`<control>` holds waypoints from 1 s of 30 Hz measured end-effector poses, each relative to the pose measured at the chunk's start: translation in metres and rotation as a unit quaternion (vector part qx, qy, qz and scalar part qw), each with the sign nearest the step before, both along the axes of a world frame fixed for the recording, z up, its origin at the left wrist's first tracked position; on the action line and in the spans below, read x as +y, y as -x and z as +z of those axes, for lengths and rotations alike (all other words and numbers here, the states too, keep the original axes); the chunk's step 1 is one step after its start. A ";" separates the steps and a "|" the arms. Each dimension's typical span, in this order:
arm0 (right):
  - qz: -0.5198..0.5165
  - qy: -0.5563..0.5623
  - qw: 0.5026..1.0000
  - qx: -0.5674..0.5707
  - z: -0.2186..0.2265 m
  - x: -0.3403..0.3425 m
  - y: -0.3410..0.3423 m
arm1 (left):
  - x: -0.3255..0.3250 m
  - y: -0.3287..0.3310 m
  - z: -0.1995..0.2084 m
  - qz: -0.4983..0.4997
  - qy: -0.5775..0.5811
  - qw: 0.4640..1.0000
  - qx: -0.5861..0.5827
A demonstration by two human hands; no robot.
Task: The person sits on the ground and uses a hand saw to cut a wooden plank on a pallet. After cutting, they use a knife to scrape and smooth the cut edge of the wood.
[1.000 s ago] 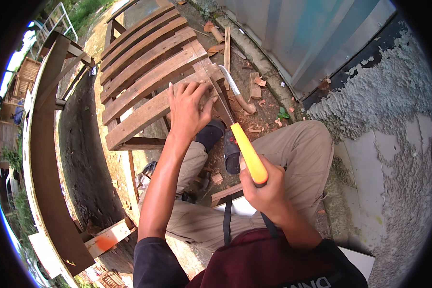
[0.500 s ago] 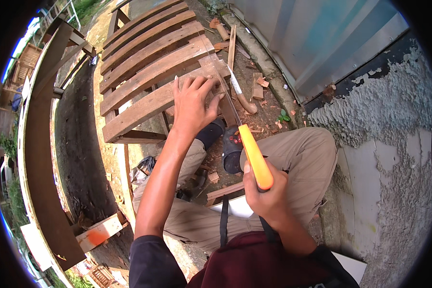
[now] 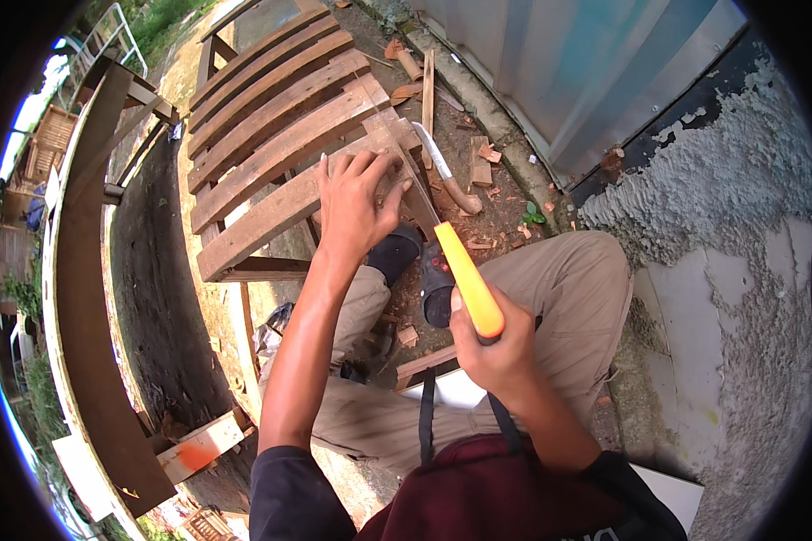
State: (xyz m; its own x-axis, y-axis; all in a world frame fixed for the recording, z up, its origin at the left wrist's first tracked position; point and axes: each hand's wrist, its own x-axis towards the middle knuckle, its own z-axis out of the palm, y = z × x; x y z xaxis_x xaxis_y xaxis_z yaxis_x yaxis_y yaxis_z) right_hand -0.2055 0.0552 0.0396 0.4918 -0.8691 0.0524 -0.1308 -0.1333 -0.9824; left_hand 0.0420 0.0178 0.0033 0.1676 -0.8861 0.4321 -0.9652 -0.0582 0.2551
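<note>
My right hand [image 3: 494, 347] is wrapped around the yellow-orange handle [image 3: 470, 281] of a handsaw. The thin saw blade [image 3: 427, 198] runs away from me along the right side of a narrow piece of wood [image 3: 390, 133]. That wood lies on the near right corner of a slatted wooden frame [image 3: 271, 140]. My left hand [image 3: 359, 194] presses down on the wood close to the blade, fingers bent over it and thumb on the side toward the saw. Beyond the corner, the far part of the blade is hard to make out.
On the ground right of the frame lie a curved blade with a wooden handle [image 3: 460, 194], a wood strip [image 3: 428, 104] and scattered chips. A metal sheet [image 3: 568, 72] and a rough wall [image 3: 704, 207] stand right. A long wooden structure [image 3: 81, 298] stands left.
The saw handle and my right hand have shifted slightly away from me and to the left. My left hand stays on the wood; the whole view has shifted a little.
</note>
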 end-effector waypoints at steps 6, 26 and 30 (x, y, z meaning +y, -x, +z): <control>-0.006 0.014 1.000 0.011 0.012 0.026 0.027 | 0.000 0.001 -0.005 -0.008 0.017 0.999 0.030; -0.037 0.014 0.999 -0.016 0.005 -0.046 -0.060 | -0.001 -0.005 -0.013 -0.005 0.009 0.997 0.078; -0.003 0.006 0.999 0.036 0.014 0.009 0.001 | 0.004 -0.009 -0.022 0.007 0.040 0.995 0.096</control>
